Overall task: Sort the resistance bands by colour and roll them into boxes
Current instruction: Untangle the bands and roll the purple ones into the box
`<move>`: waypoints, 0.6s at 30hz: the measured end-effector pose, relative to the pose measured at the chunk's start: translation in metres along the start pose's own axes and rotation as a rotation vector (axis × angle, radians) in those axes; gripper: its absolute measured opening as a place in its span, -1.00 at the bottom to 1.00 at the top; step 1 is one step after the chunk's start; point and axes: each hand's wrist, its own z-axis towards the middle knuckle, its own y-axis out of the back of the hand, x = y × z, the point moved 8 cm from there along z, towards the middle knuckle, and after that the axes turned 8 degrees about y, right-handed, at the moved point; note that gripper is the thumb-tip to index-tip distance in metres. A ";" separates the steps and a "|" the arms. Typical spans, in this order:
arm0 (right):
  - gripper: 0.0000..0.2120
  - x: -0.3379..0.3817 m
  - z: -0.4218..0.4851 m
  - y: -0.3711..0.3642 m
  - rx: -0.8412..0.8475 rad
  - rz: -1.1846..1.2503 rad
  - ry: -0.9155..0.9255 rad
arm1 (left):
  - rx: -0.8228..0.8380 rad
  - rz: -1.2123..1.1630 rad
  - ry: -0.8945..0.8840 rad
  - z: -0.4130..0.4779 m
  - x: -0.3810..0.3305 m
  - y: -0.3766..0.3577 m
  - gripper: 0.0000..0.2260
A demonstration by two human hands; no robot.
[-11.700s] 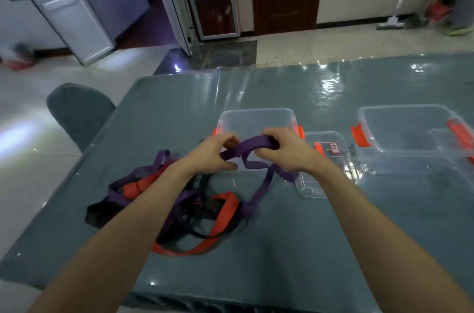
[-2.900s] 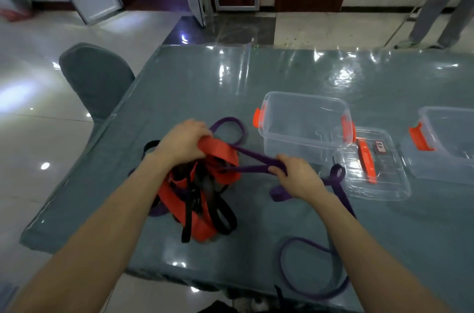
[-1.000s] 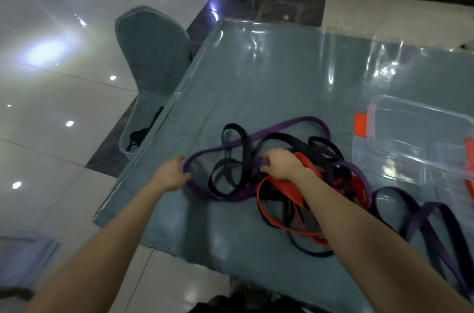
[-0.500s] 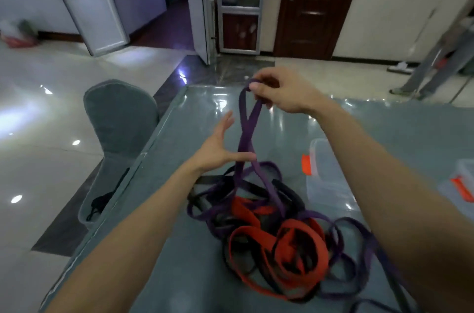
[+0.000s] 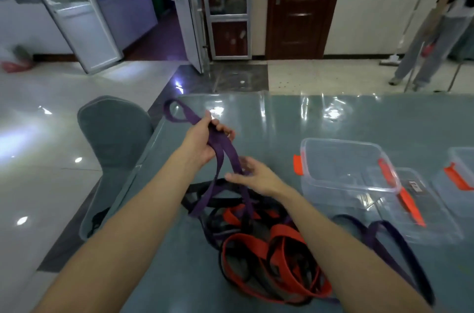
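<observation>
My left hand [image 5: 202,142] is raised over the table and grips a purple band [image 5: 223,151]; the band's looped end sticks out up and to the left. My right hand [image 5: 252,179] is lower, its fingers loosely pinching the two hanging strands. The strands run down into a tangled pile of red bands [image 5: 279,258], black bands [image 5: 202,191] and purple ones near the front edge. A separate purple band [image 5: 384,241] lies to the right of the pile. An empty clear box with orange clips [image 5: 307,171] stands to the right.
A clear lid [image 5: 420,212] lies beside the box, and a second clear box [image 5: 461,174] is cut off at the right edge. A grey chair [image 5: 115,133] stands at the table's left edge. A person [image 5: 433,38] stands on the floor, far right.
The top of the purple band has passed from my right hand to my left. My right hand has dropped lower along the strands, and the view has tilted down and right, showing the boxes.
</observation>
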 end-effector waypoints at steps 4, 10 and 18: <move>-0.14 -0.024 0.012 -0.080 0.092 0.040 -0.024 | -0.061 -0.220 -0.039 -0.021 -0.031 0.038 -0.52; -0.65 -0.044 0.025 -0.153 0.279 0.086 -0.063 | -0.088 -0.415 -0.117 -0.048 -0.078 0.113 -0.49; -0.15 -0.018 0.048 -0.163 0.311 -0.169 0.005 | -0.109 -0.620 -0.152 -0.062 -0.070 0.162 -0.48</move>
